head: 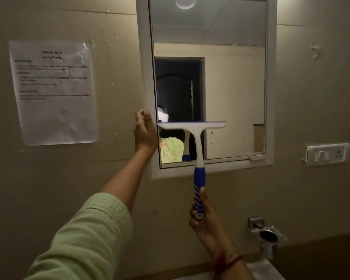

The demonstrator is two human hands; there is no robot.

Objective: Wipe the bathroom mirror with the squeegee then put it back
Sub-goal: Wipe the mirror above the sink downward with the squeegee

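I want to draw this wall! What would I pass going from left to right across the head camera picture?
Paper notice → left hand gripping the mirror frame → squeegee → metal holder → switch plate.

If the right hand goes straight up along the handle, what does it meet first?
The right hand would probably meet the mirror's bottom frame; its squeegee reaches the glass. Depth is unclear.

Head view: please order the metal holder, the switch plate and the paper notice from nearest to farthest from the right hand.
1. Metal holder, low on the wall, just right of the right hand.
2. Switch plate, higher up, right of the mirror.
3. Paper notice, far left, beyond the mirror.
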